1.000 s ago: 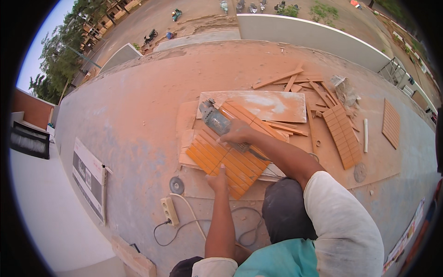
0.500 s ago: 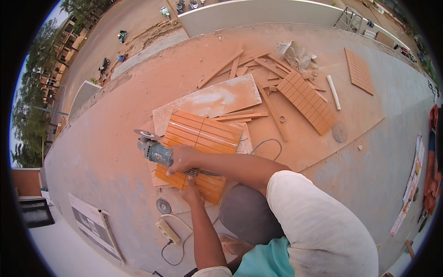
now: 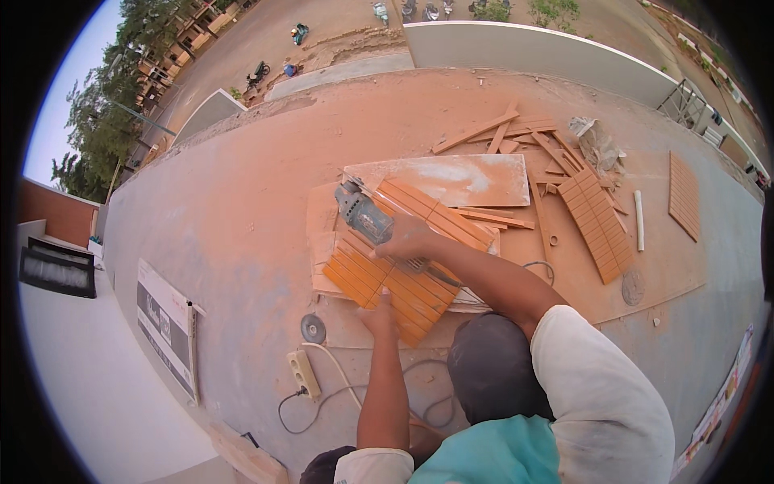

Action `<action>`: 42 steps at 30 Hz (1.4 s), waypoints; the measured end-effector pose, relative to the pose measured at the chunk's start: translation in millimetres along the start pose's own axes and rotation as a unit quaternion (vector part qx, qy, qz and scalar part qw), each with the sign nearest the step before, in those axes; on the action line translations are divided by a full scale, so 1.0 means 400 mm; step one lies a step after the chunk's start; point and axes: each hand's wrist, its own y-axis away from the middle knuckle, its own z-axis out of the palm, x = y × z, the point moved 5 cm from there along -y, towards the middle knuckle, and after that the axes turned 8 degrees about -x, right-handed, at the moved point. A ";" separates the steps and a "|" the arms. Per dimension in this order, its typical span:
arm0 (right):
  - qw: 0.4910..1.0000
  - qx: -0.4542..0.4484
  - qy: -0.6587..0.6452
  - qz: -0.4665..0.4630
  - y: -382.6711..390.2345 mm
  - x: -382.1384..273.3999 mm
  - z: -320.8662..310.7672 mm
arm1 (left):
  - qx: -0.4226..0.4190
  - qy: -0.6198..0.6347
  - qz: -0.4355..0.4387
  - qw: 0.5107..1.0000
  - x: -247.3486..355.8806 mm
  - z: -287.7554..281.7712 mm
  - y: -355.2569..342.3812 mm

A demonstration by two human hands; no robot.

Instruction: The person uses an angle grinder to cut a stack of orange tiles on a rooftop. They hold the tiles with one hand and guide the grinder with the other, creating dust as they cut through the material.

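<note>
Grinder (image 3: pixel 360 213) shifted, dusty rooftop floor (image 3: pixel 242 210)

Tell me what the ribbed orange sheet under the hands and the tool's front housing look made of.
Ribbed orange sheet: likely fired clay tile, matte, grooved into strips, orange dust around. Grinder housing: looks like dull grey cast metal, dust-coated. Right hand grips it; left hand presses the sheet.
</note>
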 end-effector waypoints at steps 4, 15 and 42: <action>1.000 -0.015 0.025 0.011 -0.027 0.000 -0.009 | 0.009 0.005 0.027 1.000 -0.028 -0.021 -0.019; 0.999 -0.029 -0.001 0.034 -0.048 0.025 0.000 | 0.021 -0.020 0.017 0.999 -0.039 -0.019 -0.014; 0.999 -0.027 0.025 0.037 -0.059 0.019 -0.005 | 0.032 -0.013 0.016 0.999 -0.022 -0.016 -0.004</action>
